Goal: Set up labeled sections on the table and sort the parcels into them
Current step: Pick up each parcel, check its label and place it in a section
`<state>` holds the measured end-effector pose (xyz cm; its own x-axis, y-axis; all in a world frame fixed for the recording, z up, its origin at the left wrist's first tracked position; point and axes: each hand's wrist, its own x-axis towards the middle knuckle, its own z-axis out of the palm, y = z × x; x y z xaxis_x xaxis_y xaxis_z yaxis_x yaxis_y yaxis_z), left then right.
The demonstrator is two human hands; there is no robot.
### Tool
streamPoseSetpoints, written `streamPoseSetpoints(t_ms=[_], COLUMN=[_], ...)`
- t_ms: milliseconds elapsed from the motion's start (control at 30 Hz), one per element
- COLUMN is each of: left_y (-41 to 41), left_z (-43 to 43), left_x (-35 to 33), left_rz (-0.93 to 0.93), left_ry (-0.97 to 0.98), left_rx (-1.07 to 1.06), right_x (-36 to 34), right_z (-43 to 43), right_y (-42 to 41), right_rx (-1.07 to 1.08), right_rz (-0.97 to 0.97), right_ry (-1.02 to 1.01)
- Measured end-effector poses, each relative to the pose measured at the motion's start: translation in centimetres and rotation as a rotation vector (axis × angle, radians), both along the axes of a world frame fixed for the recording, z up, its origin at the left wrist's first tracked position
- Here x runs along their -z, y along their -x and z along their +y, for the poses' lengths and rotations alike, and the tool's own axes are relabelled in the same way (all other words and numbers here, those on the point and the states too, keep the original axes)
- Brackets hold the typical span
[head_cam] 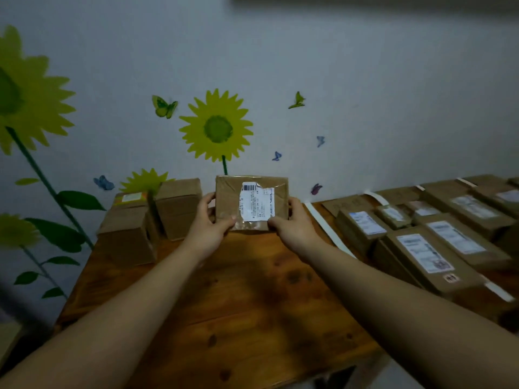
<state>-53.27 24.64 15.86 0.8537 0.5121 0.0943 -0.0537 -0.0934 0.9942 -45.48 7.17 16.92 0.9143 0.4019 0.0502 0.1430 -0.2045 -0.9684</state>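
I hold a small brown cardboard parcel [227,200] with a white shipping label upright above the far middle of the wooden table [238,299]. My left hand [209,223] grips its left edge and my right hand [292,223] grips its right edge, thumbs on the front face. A few unsorted brown boxes [132,231] stand at the table's far left corner. To the right, several labelled parcels [427,248] lie flat in rows, separated by white paper strips [325,226].
The wall with sunflower and butterfly stickers [216,127] runs right behind the table. A brown card with writing [348,204] lies at the back of the right sections. The table's left edge drops off near the wall.
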Motion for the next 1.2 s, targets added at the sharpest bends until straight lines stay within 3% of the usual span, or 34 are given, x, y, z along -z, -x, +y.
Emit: streamPoseSetpoints(t_ms=[600,900,1200], left_y=[-16.3,-24.6,-39.3], left_z=[-41.5,-51.6,-59.9], left_x=[1.7,2.2,1.9], left_rz=[0.13,0.168,0.127], left_ry=[0.092,-0.038,-0.028], left_rx=[0.501,0.614,0.723], right_x=[0.1,1.9,1.1], right_z=[-42.8,-52.7,-60.6], right_y=[-7.6,-13.6,-25.9], right_rx=[0.496,0.609,0.739], right_rz=[0.033,0.079,0.035], right_ry=[0.078,0.032,0.056])
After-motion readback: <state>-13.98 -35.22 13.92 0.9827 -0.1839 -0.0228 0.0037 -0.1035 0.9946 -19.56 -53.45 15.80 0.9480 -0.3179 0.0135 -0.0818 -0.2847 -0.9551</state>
